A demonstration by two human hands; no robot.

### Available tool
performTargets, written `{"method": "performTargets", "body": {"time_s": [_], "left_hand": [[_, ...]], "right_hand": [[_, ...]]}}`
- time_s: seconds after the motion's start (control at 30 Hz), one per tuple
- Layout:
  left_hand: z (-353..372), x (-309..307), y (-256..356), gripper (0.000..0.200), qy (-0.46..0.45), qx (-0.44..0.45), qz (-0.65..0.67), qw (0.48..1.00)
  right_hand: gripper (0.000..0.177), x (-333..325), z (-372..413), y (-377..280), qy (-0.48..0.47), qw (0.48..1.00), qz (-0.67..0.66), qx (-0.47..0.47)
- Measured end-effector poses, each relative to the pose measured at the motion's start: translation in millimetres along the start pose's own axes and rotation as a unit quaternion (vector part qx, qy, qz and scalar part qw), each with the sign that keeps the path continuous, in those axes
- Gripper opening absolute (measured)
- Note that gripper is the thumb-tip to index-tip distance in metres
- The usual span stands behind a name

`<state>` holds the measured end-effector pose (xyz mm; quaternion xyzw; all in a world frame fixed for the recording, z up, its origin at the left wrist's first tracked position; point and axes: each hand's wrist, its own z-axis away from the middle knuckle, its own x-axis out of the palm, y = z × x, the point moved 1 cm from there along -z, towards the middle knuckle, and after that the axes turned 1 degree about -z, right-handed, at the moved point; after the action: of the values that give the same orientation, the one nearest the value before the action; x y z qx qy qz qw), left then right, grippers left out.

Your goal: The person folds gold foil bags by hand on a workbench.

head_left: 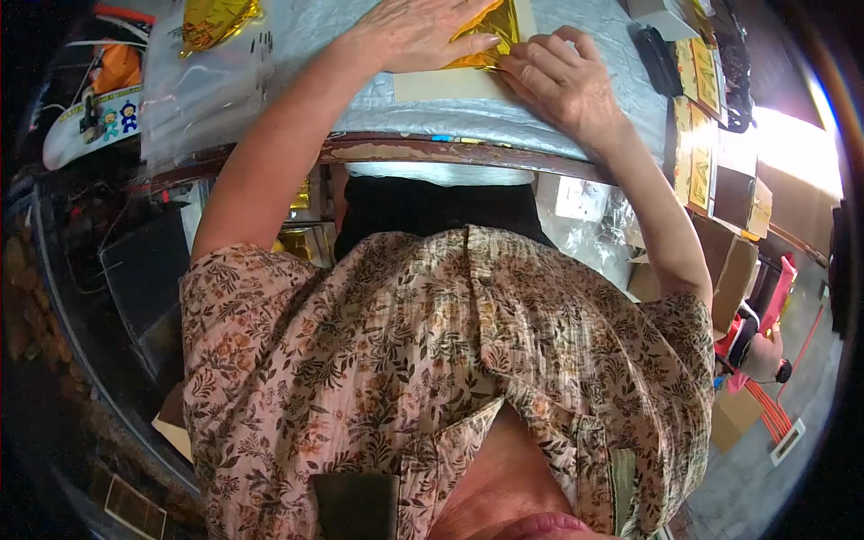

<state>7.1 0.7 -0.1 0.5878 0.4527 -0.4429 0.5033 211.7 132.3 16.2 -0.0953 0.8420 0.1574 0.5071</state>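
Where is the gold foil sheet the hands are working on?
Head view, top centre: the gold foil sheet lies on a beige card on the table, under the flat left hand, with the right hand touching its right edge.

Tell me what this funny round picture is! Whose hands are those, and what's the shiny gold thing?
There is no machine here. A person wears a camera on their head, looking down, so you see their flowery shirt at the bottom and their own arms reaching to a table. The left hand lies flat on a shiny gold foil sheet. The right hand touches its edge with its fingers. Under the foil lies a plain beige card. More crumpled gold foil sits far left, and gold-printed boxes are stacked on the right.
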Motion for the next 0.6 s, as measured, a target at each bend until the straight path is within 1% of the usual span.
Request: {"method": "performTargets", "body": {"time_s": [0.03, 0.07, 0.13, 0.2, 0.27, 0.33, 0.37, 0.43, 0.47, 0.53, 0.57, 0.6], "left_hand": [[0, -1, 0, 0.077, 0.0, -0.002, 0.0, 1.0], [0, 0, 0, 0.078, -0.003, -0.004, 0.005, 1.0], [0, -5, 3, 0.078, -0.006, -0.006, 0.011, 1.0], [1, -8, 4, 0.079, -0.015, -0.005, -0.025, 1.0], [1, -3, 2, 0.08, -0.001, 0.0, -0.013, 1.0], [3, -1, 1, 0.08, 0.01, 0.004, -0.002, 1.0], [3, 0, 0, 0.08, 0.008, 0.004, 0.005, 1.0], [2, -2, 0, 0.08, 0.006, 0.003, 0.012, 1.0], [2, -3, 1, 0.081, 0.003, 0.0, 0.018, 1.0], [1, -3, 1, 0.081, -0.001, -0.003, 0.024, 1.0], [2, -3, 1, 0.081, 0.001, 0.0, 0.018, 1.0], [2, -2, 1, 0.081, 0.003, 0.002, 0.013, 1.0]], "right_hand": [[0.033, 1, -1, 0, -0.007, 1.0, 0.02, -0.022], [0.033, 1, -3, -2, -0.006, 1.0, 0.02, -0.023], [0.032, -2, -6, -7, -0.034, 0.998, 0.043, -0.035], [0.031, -3, -7, -11, -0.025, 0.998, 0.043, -0.029], [0.03, 1, -5, -10, -0.016, 0.999, 0.042, -0.024], [0.029, 9, -1, -6, -0.001, 1.0, -0.007, 0.013], [0.029, 9, 0, -4, -0.001, 1.0, -0.009, 0.013], [0.028, 4, -5, 1, -0.004, 0.997, -0.072, 0.032], [0.028, 1, -8, 3, -0.005, 0.997, -0.074, 0.032], [0.027, -4, -13, 5, -0.049, 0.997, -0.049, 0.015], [0.027, -6, -14, 2, -0.05, 0.997, -0.05, 0.015], [0.024, -8, -17, -2, -0.071, 0.997, -0.005, 0.003]]}}
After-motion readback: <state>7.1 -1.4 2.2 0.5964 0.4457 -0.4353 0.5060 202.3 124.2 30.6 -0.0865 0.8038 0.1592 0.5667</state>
